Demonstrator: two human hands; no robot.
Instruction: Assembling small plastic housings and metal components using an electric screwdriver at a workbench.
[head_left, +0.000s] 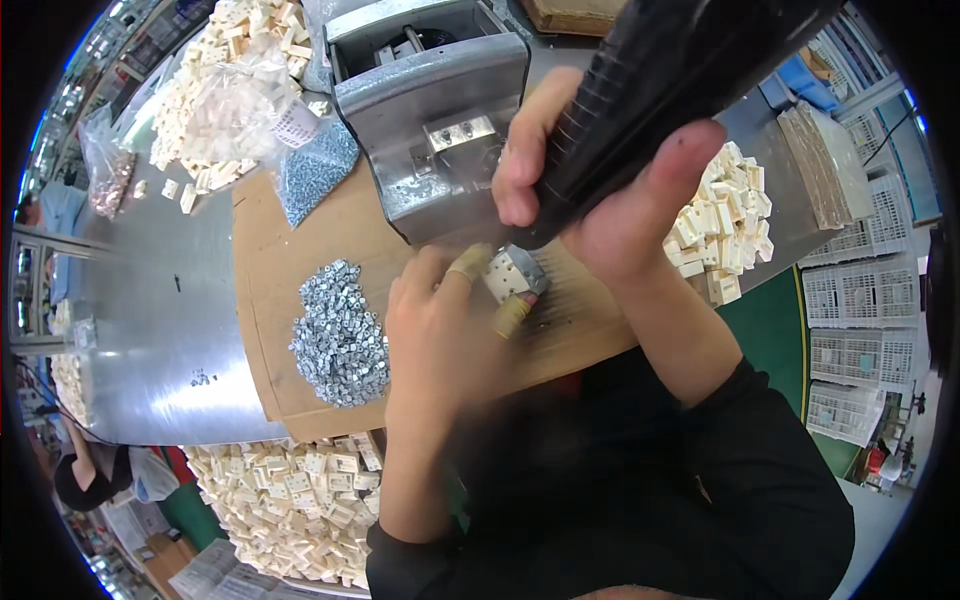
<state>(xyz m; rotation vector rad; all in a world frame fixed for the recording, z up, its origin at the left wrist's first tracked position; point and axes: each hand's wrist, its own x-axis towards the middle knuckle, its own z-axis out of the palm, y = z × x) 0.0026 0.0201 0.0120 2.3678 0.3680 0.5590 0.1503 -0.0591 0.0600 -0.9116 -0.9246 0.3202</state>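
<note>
My right hand (640,205) is wrapped round a black power screwdriver (655,90) that points down toward the cardboard. Under its tip, a cream plastic block (507,280) with small holes sits against a grey metal piece (532,266). My left hand (430,320), with yellow finger covers on, is slightly blurred and closes its fingers round that block. The screwdriver's bit is mostly hidden, so I cannot tell whether it touches the block. To the left of my left hand, a heap of small silvery metal parts (340,335) lies on the cardboard sheet (265,350).
A grey metal box-like device (430,110) stands at the back. Beside it are a bag of bluish screws (315,170) and a pile of cream blocks (225,110). More cream blocks (725,220) lie to the right, others (290,510) near left. White crates (860,290) line the right floor.
</note>
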